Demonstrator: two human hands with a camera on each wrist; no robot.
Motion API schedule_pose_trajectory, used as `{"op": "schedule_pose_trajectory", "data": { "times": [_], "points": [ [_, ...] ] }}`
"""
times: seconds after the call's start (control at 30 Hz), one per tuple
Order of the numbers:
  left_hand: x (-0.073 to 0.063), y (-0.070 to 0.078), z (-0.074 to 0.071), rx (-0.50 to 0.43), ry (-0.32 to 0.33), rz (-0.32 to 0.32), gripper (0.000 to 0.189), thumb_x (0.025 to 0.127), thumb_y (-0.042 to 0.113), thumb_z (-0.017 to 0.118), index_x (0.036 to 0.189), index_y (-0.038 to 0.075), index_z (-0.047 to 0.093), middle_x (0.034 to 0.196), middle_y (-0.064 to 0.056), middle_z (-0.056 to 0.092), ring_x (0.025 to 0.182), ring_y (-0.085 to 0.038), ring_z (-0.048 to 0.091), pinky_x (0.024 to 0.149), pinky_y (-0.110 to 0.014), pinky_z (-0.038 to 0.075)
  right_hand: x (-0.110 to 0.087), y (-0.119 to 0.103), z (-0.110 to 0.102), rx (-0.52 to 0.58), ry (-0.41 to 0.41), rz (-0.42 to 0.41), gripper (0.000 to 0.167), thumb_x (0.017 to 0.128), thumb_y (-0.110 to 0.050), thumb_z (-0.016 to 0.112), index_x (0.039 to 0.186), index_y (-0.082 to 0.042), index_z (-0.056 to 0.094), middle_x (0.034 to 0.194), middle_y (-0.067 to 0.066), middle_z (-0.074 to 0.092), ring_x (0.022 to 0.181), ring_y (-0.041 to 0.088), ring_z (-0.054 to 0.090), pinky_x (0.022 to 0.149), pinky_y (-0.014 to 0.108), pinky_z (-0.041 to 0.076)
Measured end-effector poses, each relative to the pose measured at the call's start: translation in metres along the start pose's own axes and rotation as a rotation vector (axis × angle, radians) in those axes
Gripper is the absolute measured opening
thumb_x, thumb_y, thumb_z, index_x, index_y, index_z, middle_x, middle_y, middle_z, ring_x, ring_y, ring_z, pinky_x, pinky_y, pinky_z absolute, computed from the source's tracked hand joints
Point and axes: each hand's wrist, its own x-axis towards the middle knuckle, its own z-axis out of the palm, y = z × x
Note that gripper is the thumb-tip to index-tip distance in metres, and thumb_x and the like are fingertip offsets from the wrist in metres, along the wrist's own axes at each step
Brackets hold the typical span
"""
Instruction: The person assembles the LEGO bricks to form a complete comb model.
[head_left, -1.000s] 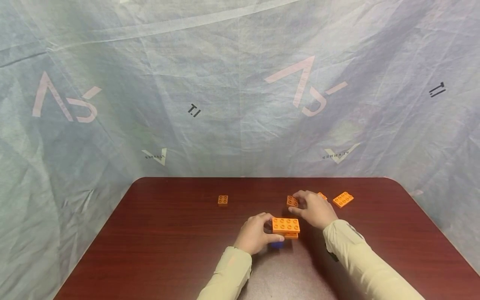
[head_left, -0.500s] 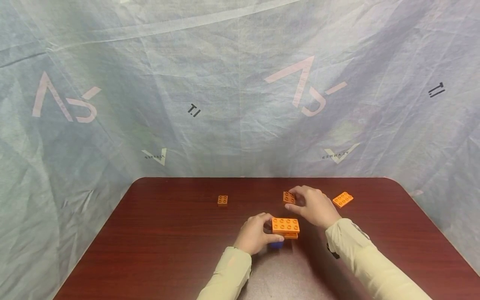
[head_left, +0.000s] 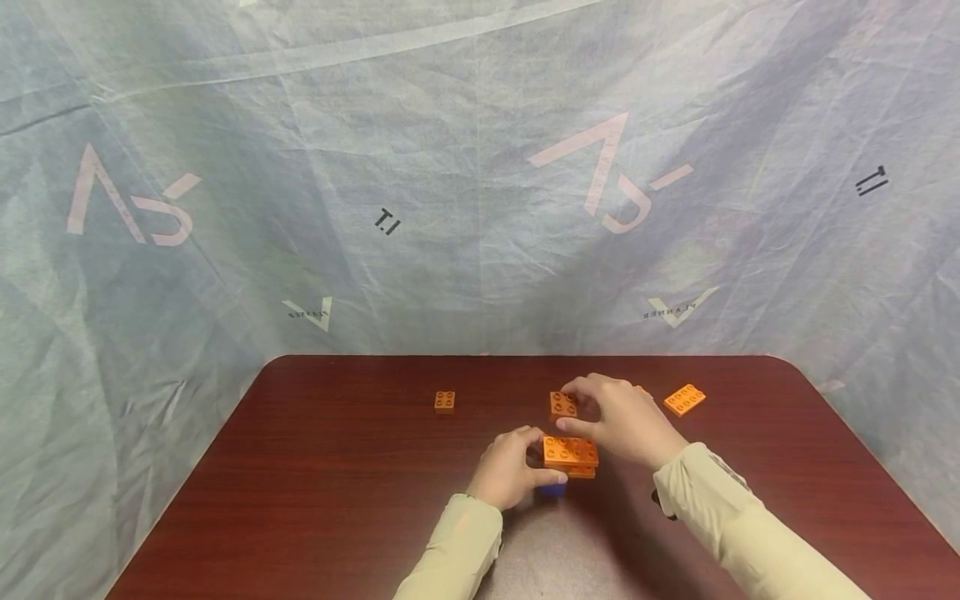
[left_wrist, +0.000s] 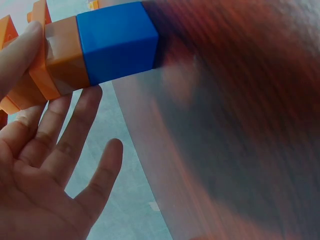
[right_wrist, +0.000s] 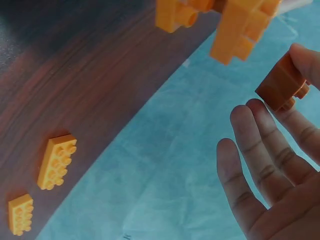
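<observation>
My left hand (head_left: 506, 468) grips a standing stack of toy building bricks from its left side, thumb in front. In the left wrist view the stack has a blue brick (left_wrist: 120, 42) at its base, then a brown-orange brick (left_wrist: 65, 55) and an orange plate (left_wrist: 42, 75), with more orange pieces above. A studded orange plate (head_left: 562, 451) tops it in the head view. Just behind and above that plate, my right hand (head_left: 626, 421) pinches a small four-stud brown-orange brick (head_left: 561, 405) between thumb and index finger. The right wrist view shows this brick (right_wrist: 280, 82) apart from the stack.
Another small brown-orange brick (head_left: 445, 402) sits farther back on the dark red table (head_left: 315, 483). To the right lies an orange eight-stud plate (head_left: 685, 399); a second plate (head_left: 641, 389) is mostly hidden behind my right hand. A grey printed cloth (head_left: 480, 208) hangs behind the table.
My right hand has carried the small brown-orange brick leftward from the back of the table to just behind the stack's top, whose plate is now shaded. My left hand and the stack stay put.
</observation>
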Motion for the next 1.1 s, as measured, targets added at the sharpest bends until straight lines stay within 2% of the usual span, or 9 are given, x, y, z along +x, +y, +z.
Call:
{"op": "schedule_pose_trajectory", "data": {
  "times": [0.13, 0.27, 0.33, 0.37, 0.5, 0.63, 0.9, 1.1],
  "points": [
    [0.000, 0.000, 0.001, 0.022, 0.001, -0.005, 0.035, 0.078, 0.031, 0.090, 0.100, 0.013, 0.069, 0.094, 0.005, 0.068, 0.084, -0.017, 0.064, 0.076, -0.033, 0.052, -0.002, -0.006, -0.002, -0.026, -0.012, -0.035, 0.036, 0.085, -0.030, 0.083, 0.114, -0.011, 0.072, 0.091, -0.008, 0.066, 0.079, 0.014, 0.062, 0.069, 0.038, 0.051],
    [0.000, 0.001, 0.001, 0.040, 0.003, -0.031, 0.050, 0.079, 0.033, 0.089, 0.116, 0.005, 0.070, 0.120, -0.013, 0.070, 0.110, -0.032, 0.066, 0.095, -0.047, 0.053, -0.004, -0.009, -0.004, -0.045, -0.008, -0.064, 0.034, 0.085, -0.030, 0.084, 0.112, -0.012, 0.073, 0.091, -0.006, 0.066, 0.078, 0.014, 0.062, 0.066, 0.036, 0.051],
    [-0.001, 0.001, 0.001, 0.041, 0.003, -0.043, 0.059, 0.079, 0.034, 0.089, 0.123, 0.001, 0.068, 0.131, -0.020, 0.065, 0.120, -0.038, 0.062, 0.101, -0.054, 0.049, -0.005, -0.010, -0.004, -0.051, -0.010, -0.071, 0.034, 0.085, -0.030, 0.084, 0.112, -0.012, 0.073, 0.091, -0.006, 0.066, 0.077, 0.015, 0.062, 0.065, 0.034, 0.050],
    [-0.001, 0.001, 0.001, 0.039, 0.002, -0.043, 0.060, 0.079, 0.034, 0.089, 0.124, 0.001, 0.068, 0.132, -0.021, 0.064, 0.121, -0.039, 0.061, 0.101, -0.054, 0.049, -0.006, -0.010, -0.004, -0.052, -0.012, -0.074, 0.035, 0.085, -0.031, 0.084, 0.112, -0.012, 0.073, 0.091, -0.006, 0.066, 0.076, 0.015, 0.062, 0.065, 0.034, 0.050],
    [-0.001, 0.000, 0.001, 0.024, 0.005, -0.021, 0.049, 0.079, 0.033, 0.089, 0.115, 0.006, 0.071, 0.114, -0.008, 0.071, 0.103, -0.027, 0.068, 0.091, -0.044, 0.055, -0.009, -0.011, -0.004, -0.064, -0.016, -0.088, 0.035, 0.085, -0.031, 0.084, 0.111, -0.010, 0.073, 0.092, -0.005, 0.066, 0.076, 0.015, 0.063, 0.065, 0.034, 0.051],
    [-0.001, 0.000, 0.000, -0.009, 0.005, 0.007, 0.035, 0.078, 0.029, 0.090, 0.102, 0.013, 0.071, 0.094, 0.006, 0.069, 0.085, -0.014, 0.065, 0.078, -0.033, 0.054, -0.012, -0.011, -0.002, -0.073, -0.025, -0.082, 0.033, 0.084, -0.029, 0.085, 0.109, -0.011, 0.073, 0.095, -0.004, 0.068, 0.078, 0.014, 0.065, 0.067, 0.035, 0.053],
    [-0.001, 0.001, 0.000, -0.030, 0.003, 0.006, 0.032, 0.078, 0.028, 0.090, 0.100, 0.014, 0.071, 0.094, 0.008, 0.069, 0.085, -0.013, 0.065, 0.077, -0.032, 0.053, -0.015, -0.011, 0.001, -0.072, -0.074, -0.090, 0.028, 0.083, -0.030, 0.086, 0.105, -0.015, 0.075, 0.096, -0.006, 0.066, 0.068, 0.003, 0.055, 0.061, 0.026, 0.049],
    [-0.001, -0.001, 0.000, -0.027, 0.006, 0.004, 0.032, 0.079, 0.029, 0.090, 0.102, 0.015, 0.072, 0.095, 0.009, 0.069, 0.087, -0.011, 0.065, 0.080, -0.034, 0.053, -0.015, -0.012, 0.001, -0.063, -0.069, -0.125, 0.028, 0.083, -0.032, 0.085, 0.103, -0.015, 0.075, 0.094, -0.005, 0.066, 0.070, 0.005, 0.057, 0.060, 0.027, 0.048]
  ]
}}
